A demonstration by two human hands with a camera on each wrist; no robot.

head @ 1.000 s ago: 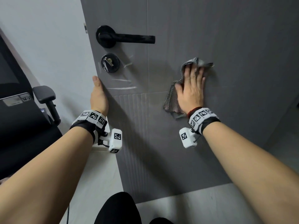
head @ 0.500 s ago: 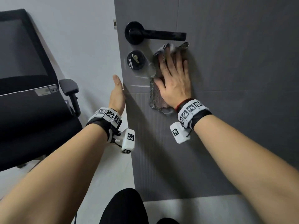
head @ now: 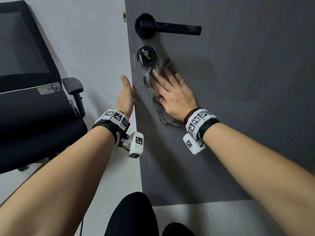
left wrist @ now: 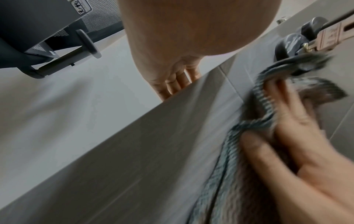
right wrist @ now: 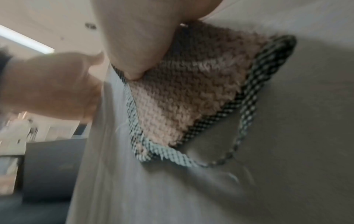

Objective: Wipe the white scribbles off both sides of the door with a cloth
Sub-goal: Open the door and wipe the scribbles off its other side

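Observation:
The grey door stands ajar, with a black lever handle and a round lock with a key in it. My right hand lies flat, fingers spread, and presses a grey-edged woven cloth against the door just below and right of the lock. The right wrist view shows the cloth under my palm. Faint white scribbles show on the lock and near the door's edge. My left hand braces the door's free edge, thumb up, its straight fingers behind the door.
A black mesh office chair with an armrest stands left of the door against a white wall. The floor is pale. My dark-clad knee is at the bottom of the head view.
My right hand has slid the cloth left from the middle of the door to under the handle, then down beside the lock. The left hand has stayed on the door's edge.

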